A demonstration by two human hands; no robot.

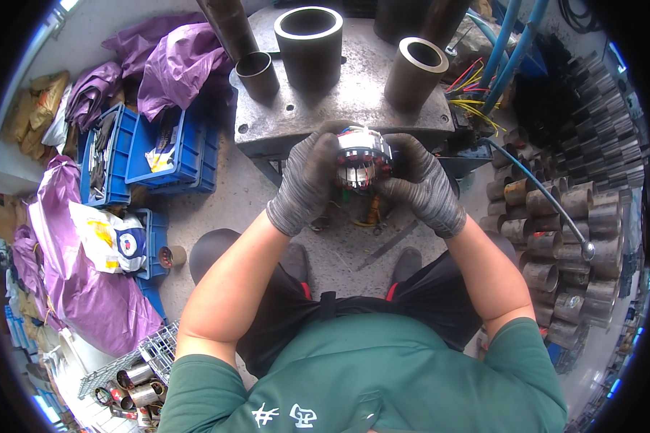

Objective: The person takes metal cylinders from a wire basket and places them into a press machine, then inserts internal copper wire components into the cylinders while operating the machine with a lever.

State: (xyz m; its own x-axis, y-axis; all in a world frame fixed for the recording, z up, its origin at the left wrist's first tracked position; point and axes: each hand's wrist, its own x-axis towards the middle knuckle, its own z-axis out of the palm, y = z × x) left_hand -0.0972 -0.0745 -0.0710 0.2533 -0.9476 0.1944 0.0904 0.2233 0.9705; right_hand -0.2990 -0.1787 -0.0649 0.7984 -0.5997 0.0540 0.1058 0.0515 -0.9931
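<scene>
Between my two gloved hands I hold a motor stator (356, 153), a short ring with a bright metal core, dark bands, reddish bits inside and white binding along its top. My left hand (307, 173), in a grey knit glove, grips its left side. On the opposite side my right hand (419, 177), gloved alike, has its fingers and thumb around the edge. Both hands are at the front edge of a worn metal bench (354, 105). The fingertips are partly hidden behind the stator.
On the bench stand a wide steel tube (309, 61), a smaller tube (257, 76) and another thick tube (416, 76). Blue bins (167, 155) and purple sheeting (86, 267) lie left. Stacked metal cylinders (556, 238) fill the right. A wire basket (148, 353) holds several stators.
</scene>
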